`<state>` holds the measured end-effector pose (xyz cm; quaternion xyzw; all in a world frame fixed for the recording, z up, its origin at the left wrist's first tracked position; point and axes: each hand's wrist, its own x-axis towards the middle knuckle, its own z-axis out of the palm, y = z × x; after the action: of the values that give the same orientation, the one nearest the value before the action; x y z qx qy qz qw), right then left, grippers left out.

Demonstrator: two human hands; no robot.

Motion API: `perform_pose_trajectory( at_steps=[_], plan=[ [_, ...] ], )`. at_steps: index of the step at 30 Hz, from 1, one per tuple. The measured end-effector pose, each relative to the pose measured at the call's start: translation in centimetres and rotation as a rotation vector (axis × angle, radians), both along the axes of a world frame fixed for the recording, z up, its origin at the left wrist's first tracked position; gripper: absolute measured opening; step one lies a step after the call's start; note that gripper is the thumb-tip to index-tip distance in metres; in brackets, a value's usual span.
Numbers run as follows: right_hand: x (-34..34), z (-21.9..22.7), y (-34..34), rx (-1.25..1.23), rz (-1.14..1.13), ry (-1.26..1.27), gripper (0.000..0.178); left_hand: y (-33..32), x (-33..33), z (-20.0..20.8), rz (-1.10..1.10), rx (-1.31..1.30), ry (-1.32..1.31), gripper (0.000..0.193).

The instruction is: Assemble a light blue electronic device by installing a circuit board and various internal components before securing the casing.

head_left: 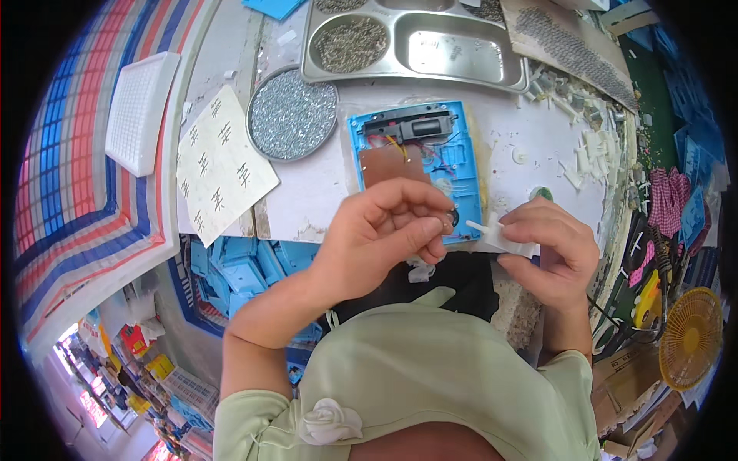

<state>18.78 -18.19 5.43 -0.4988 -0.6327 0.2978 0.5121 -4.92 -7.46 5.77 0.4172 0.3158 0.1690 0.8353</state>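
Note:
A blue plastic casing [466, 146] lies open in front of me, with a black module [411, 127], thin coloured wires and a brown board [390, 163] inside. Over its near edge, my left hand [392, 230] is closed in a pinch. A small dark round bit shows beside the fingertips, but whether they hold it I cannot tell. My right hand [555, 247], just right of the casing, grips a translucent white plastic piece [503, 240]. Its thin stem points left toward my left hand, and the fingers cover part of it.
A round dish of small metal parts [292, 114] and a steel compartment tray [415, 77] stand at the back. White plastic pieces [592, 157] lie scattered at right. Written paper [223, 165] lies left. Blue casings [238, 269] fill a bin below. A yellow fan [692, 338] stands lower right.

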Motion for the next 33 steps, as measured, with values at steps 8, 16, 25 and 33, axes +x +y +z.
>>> perform_pose_trajectory(
  at_steps=[8,16,25,33],
  plan=[
    [-1.1,0.6,0.0,-0.009,0.086,-0.229,0.037,-1.9,-0.9,-2.9,0.034,-0.285,-0.13,0.025],
    [-1.2,0.9,-0.5,0.056,0.126,-0.463,0.034,-1.6,-0.2,-1.3,-0.193,0.195,0.128,0.021],
    [2.3,-3.2,-3.2,-0.176,0.133,0.436,0.031,2.2,3.6,-1.6,-0.317,1.509,0.307,0.019],
    [3.2,-4.7,-4.8,-0.158,0.067,0.609,0.03,1.2,5.9,-2.5,-0.534,1.628,0.489,0.013]
  ],
)
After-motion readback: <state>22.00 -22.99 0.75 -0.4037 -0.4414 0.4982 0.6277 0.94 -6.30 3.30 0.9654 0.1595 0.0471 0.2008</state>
